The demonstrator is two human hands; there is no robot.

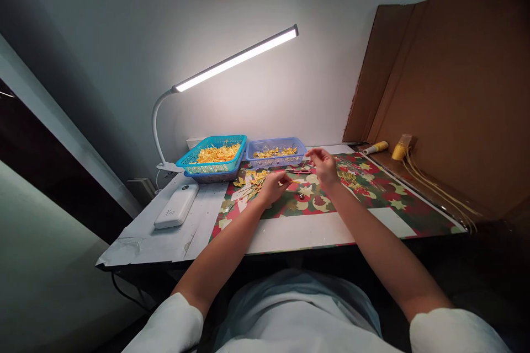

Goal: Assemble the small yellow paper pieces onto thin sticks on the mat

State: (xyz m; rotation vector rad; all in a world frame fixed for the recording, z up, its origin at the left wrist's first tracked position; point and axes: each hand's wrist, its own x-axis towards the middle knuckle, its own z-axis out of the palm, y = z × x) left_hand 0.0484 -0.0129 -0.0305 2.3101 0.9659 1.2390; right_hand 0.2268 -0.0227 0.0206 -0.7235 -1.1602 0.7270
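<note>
My left hand is closed in a pinch above the patterned mat, and a thin yellow piece sticks out from its fingertips to the right. Higher and further right, my right hand is also pinched closed; whatever is between its fingers is too fine to make out. Yellow leaf-like pieces on thin stems lie in a bunch just left of my left hand. A small dark shiny object rests on the mat between my hands. Behind them lies a thin dark reddish tool.
A teal basket of yellow pieces and a lilac basket stand at the back. A white power bank lies left, under the lit lamp. Gold strands lie right. Cardboard walls the right side, by a yellow spool.
</note>
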